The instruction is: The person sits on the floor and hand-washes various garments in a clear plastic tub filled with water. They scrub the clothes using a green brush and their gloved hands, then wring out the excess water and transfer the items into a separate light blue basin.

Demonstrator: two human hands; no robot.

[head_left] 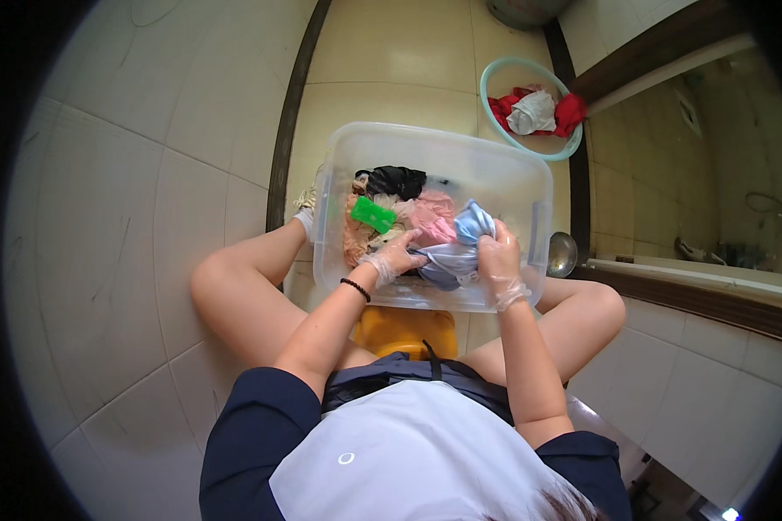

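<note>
My two hands are inside a clear plastic tub [434,139], both in thin transparent gloves. In my right hand [500,260], a light blue garment [473,224] is gripped, a bunched part of it sticking up above the fingers. My left hand [393,258], with a dark bead bracelet at the wrist, pinches the left end of the same garment. The cloth stretches between them, low in the tub's near half. Next to it lie a pink cloth [433,215], a black cloth [394,181] and a peach cloth [354,236]. A green soap bar [374,214] rests on the pile.
Beyond the tub at the right, a pale blue-green basin [488,82] holds red and white clothes [532,113]. A metal ladle [562,254] is beside the tub's right wall. Between my legs is a yellow stool [406,332]. A tiled wall [148,217] rises on the left.
</note>
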